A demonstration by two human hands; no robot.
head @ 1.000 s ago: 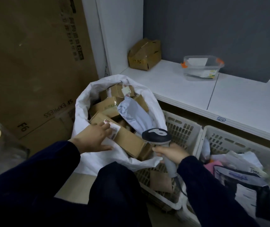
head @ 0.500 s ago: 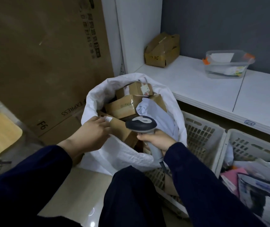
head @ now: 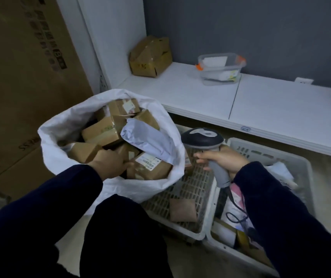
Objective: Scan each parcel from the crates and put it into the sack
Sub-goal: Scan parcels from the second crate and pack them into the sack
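The white sack stands open at centre left, packed with several cardboard boxes and a grey mailer bag. My left hand reaches inside it, fingers curled over the left end of a labelled cardboard parcel that lies near the sack's front rim. To the right, my right hand grips the handle of the barcode scanner, which it holds above the left crate. A flat brown parcel lies in that crate. The right crate holds several bagged parcels.
A white shelf runs behind the crates, carrying a dented cardboard box and a clear plastic tub. Large cardboard cartons stand on the left. My knee is just in front of the sack.
The labelled parcel went from the sack's rim down into the sack with my left hand. My right hand carried the scanner rightward, from in front of the sack to over the left crate.
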